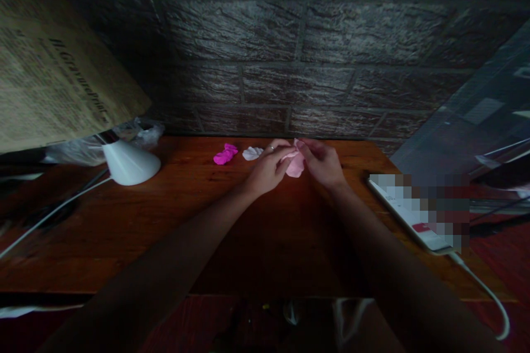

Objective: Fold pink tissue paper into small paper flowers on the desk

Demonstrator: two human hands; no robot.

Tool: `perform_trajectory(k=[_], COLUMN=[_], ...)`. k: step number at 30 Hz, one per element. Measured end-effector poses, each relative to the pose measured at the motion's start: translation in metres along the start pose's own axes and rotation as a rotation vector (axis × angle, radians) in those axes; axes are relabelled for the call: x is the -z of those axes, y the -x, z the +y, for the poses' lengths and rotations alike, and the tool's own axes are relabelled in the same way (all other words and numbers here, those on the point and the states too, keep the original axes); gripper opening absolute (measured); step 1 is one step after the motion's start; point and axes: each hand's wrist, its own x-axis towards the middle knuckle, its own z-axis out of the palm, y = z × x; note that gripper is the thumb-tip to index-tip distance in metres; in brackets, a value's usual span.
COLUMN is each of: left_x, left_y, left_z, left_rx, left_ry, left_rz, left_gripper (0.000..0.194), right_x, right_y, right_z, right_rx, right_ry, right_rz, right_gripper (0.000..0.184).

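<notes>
**Two hands on a pale pink piece at the far side of a wooden table**

Head view: The left hand, wearing a ring, and the right hand meet around the pale pink piece, a soft, crumpled item near the table's far edge. The left thumb and fingers are closed on its left side; the right thumb and fingers pinch its upper right part. Its lower end shows between the hands. Just left of the left hand lies a white piece, and farther left a crumpled magenta piece. The wooden table extends to a stone-block wall. At left stands a lamp with a printed shade and white base; at right, a flat device, partly pixelated, joins a white cable.
</notes>
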Motion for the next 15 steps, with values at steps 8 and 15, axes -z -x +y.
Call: perform_trajectory(k=[8, 15], left_x=[-0.006, -0.010], left_y=[0.004, 0.005], left_z=[-0.006, 0.000], left_rx=[0.102, 0.268], left_ry=[0.071, 0.148], left_rz=[0.084, 0.236], left_gripper=[0.009, 0.031], right_x=[0.002, 0.004], right_y=[-0.001, -0.003], right_z=[-0.005, -0.003], right_rx=[0.040, 0.018], right_ry=[-0.057, -0.011], right_rz=[-0.193, -0.218], right_gripper=[0.035, 0.024])
